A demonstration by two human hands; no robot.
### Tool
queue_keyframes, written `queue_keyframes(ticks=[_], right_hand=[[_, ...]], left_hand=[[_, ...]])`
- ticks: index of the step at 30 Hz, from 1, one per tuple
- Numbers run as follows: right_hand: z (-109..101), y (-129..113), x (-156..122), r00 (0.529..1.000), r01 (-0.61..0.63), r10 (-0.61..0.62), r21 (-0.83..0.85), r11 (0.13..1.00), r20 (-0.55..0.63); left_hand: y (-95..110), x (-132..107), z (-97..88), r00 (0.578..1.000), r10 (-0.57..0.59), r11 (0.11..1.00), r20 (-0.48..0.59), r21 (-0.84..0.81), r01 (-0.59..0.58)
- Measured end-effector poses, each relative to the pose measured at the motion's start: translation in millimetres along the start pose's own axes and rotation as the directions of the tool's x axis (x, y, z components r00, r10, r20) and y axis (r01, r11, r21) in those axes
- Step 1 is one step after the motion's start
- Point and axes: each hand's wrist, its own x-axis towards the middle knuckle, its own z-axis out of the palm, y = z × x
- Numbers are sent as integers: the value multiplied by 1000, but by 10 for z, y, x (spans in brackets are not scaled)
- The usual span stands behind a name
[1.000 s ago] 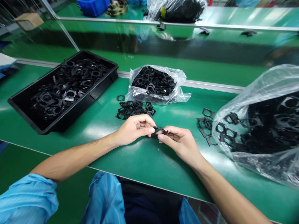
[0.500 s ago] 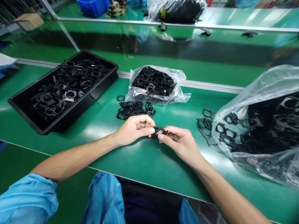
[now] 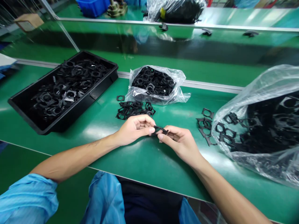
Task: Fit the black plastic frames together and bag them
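Observation:
Between my two hands is a small black plastic part (image 3: 161,129), held just above the green table (image 3: 140,161). My left hand (image 3: 137,129) pinches its left end between thumb and fingers. On the right end, my right hand (image 3: 178,140) grips with thumb and fingertips. Fingers cover much of the part, so its full outline is hidden. Just beyond my left hand lies a loose pile of black ring-shaped parts (image 3: 133,109). A single square frame with a round hole (image 3: 120,98) sits beside that pile.
At the left stands a black tray (image 3: 98,90) heaped with black frames. A clear bag (image 3: 179,76) of black rings lies at the back middle. To the right, a large clear bag (image 3: 259,81) spills several black frames (image 3: 206,124). A metal-edged ledge (image 3: 221,28) runs behind.

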Motion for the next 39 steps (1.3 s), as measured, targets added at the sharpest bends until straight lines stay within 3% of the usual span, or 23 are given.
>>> queue_keyframes(ticks=[9, 19, 28, 36, 39], right_hand=[[4, -4, -8, 1000, 2, -2, -15, 1000, 8], [4, 3, 0, 1000, -1, 1, -8, 1000, 14], [-7, -18, -10, 1000, 0, -1, 55, 998, 20], [-9, 25, 0, 999, 27, -26, -38, 999, 26], [7, 55, 11, 999, 28, -28, -25, 999, 25]], left_hand=[[19, 2, 4, 999, 42, 999, 32, 3, -42], [-4, -11, 0, 999, -20, 1000, 49, -16, 21], [61, -18, -8, 997, 58, 998, 54, -3, -58], [33, -69, 35, 991, 112, 984, 78, 129, -121], [23, -63, 34, 995, 87, 980, 50, 173, -94]])
